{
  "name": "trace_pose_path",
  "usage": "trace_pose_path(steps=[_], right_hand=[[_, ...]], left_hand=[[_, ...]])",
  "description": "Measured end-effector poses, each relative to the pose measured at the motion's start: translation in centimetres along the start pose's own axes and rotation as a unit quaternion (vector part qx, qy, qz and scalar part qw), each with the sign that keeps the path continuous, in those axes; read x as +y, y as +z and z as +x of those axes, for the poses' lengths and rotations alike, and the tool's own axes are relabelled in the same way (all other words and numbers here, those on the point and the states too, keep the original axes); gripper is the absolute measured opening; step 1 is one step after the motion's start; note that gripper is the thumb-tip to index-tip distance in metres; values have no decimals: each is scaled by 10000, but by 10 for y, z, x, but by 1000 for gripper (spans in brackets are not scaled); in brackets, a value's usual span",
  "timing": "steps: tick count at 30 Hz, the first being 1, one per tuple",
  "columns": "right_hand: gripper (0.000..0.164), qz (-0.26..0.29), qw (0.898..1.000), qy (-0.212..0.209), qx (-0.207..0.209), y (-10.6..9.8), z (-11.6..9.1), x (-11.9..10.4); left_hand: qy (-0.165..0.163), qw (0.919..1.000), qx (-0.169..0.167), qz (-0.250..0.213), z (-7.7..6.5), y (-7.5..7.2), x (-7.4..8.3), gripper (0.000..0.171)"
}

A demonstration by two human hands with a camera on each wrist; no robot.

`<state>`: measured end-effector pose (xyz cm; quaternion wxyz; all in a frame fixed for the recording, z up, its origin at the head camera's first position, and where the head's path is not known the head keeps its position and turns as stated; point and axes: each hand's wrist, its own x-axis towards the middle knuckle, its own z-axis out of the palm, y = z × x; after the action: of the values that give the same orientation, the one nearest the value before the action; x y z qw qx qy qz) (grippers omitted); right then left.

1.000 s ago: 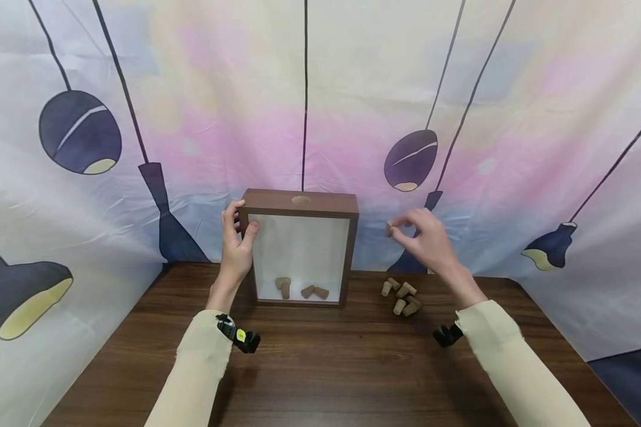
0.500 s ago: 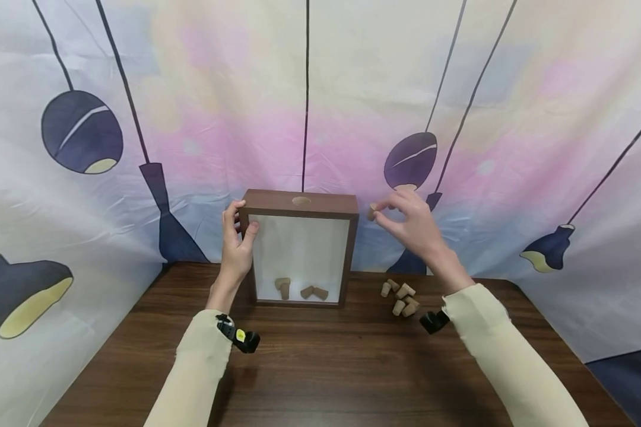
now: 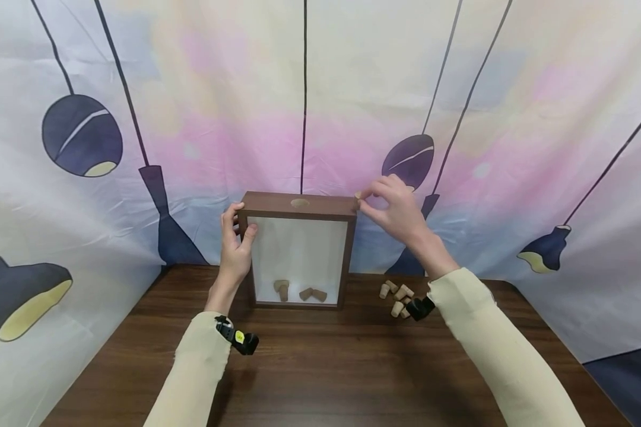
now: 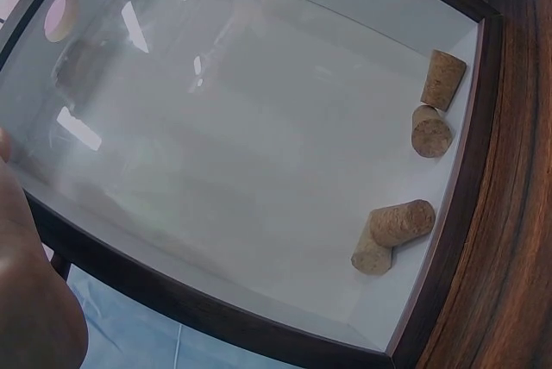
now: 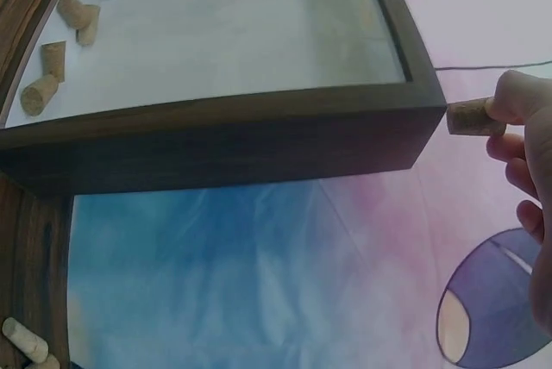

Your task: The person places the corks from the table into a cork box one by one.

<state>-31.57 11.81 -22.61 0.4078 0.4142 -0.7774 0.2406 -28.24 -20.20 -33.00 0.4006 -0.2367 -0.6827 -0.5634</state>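
Holding things steady on one side, the left hand (image 3: 236, 258) had its thumb on the front of a brown box (image 3: 348, 261) and its fingers wrapped around the upper left edge. The box stood upright on a dark wooden table (image 3: 320, 367), with a see-through front and a round hole (image 3: 300, 203) in the top. Meanwhile the right hand (image 3: 395, 207) was pinching one small cork (image 5: 468, 117) between thumb and finger, right beside the box's top right corner; honestly couldn't tell if cork and wood were touching. Four more corks sat at the bottom inside the box: the left pair (image 4: 403, 223) overlapped, and the right pair (image 4: 442, 80) lay end to end, pretty much. Off to the right of the box there was a loose pile of corks (image 3: 404, 291) on the table, partly hidden by the black gadget (image 3: 421, 308) on the right wrist, so no exact count from me. Behind it all hung a pastel cloth (image 3: 219, 130) printed with dark lamps.
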Motion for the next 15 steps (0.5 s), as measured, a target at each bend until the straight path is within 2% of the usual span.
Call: trace_pose_path(steps=[6,15], right_hand=[[4,134,9998,-116,53,6,12,-10],[6,247,9993,-242,-126,25,33,-32]], left_hand=[[-19,10000,-7,39,0,-1,2,43],[89,9999,-48,84,-1,-1,3,43]])
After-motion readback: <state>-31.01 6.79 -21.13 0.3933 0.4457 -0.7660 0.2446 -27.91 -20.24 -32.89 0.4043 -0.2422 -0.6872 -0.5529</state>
